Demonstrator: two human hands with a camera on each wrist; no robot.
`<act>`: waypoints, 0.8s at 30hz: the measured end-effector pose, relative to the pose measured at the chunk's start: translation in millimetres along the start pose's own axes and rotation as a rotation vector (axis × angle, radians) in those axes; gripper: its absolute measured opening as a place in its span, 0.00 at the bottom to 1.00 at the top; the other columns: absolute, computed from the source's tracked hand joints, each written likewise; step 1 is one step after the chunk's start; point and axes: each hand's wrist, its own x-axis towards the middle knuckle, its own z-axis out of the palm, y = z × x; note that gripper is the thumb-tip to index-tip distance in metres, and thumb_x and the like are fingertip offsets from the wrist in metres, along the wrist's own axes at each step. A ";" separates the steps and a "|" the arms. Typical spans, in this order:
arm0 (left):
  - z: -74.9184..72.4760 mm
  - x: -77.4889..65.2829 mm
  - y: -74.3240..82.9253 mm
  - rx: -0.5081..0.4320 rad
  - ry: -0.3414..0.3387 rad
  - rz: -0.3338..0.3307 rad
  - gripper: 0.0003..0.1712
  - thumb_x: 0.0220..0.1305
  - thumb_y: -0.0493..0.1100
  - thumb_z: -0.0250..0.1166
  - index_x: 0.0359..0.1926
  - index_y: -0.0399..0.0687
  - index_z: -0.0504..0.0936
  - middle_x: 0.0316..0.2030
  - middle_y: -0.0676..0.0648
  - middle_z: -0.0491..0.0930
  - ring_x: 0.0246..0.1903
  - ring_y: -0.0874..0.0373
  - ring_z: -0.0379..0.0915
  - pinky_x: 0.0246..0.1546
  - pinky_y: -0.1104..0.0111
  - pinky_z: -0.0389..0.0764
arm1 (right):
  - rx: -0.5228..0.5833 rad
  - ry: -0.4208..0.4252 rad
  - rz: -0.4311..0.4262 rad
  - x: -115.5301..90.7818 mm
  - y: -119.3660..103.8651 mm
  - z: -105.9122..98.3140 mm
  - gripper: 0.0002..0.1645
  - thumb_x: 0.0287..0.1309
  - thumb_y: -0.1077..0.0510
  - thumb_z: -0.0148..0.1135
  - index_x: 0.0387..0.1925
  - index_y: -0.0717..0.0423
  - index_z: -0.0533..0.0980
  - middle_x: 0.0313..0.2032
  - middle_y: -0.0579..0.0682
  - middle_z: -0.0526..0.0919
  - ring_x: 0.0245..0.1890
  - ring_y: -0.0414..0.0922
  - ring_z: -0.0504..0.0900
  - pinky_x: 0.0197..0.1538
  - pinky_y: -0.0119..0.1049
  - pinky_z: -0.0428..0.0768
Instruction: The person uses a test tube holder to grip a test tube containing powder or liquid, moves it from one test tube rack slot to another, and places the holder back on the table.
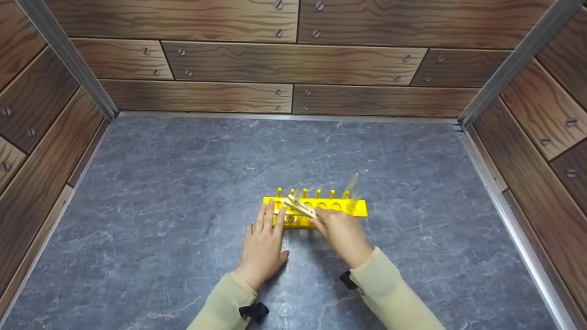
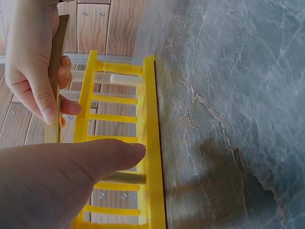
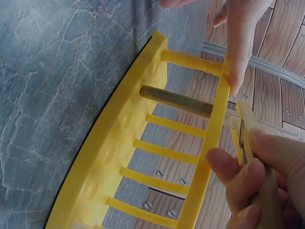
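A yellow test tube rack (image 1: 361, 209) with a row of upright pegs stands on the grey surface. My left hand (image 1: 263, 245) rests on its left end, fingers stretched out over the top bar. My right hand (image 1: 344, 233) grips a wooden test tube holder (image 1: 303, 209) slanted over the rack. In the right wrist view, the holder's jaws are at the clear upper part of a test tube with brownish contents (image 3: 176, 100), which stands in a hole near the left end. Another test tube with whitish contents (image 2: 125, 79) stands at the rack's right end.
A clear tube (image 1: 352, 182) leans on the peg at the right end, behind the rack. Wood-patterned panels (image 1: 293, 64) with metal edge strips (image 1: 518, 229) enclose the grey marbled surface (image 1: 160, 206) at the back and both sides.
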 end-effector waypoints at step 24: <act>-2.7 -0.8 0.0 0.013 -0.043 -0.005 0.57 0.49 0.61 0.68 0.72 0.42 0.49 0.71 0.35 0.40 0.69 0.41 0.37 0.55 0.43 0.65 | -0.028 -0.010 0.007 2.0 -4.0 2.7 0.15 0.57 0.54 0.62 0.41 0.61 0.81 0.29 0.52 0.84 0.24 0.44 0.82 0.28 0.33 0.80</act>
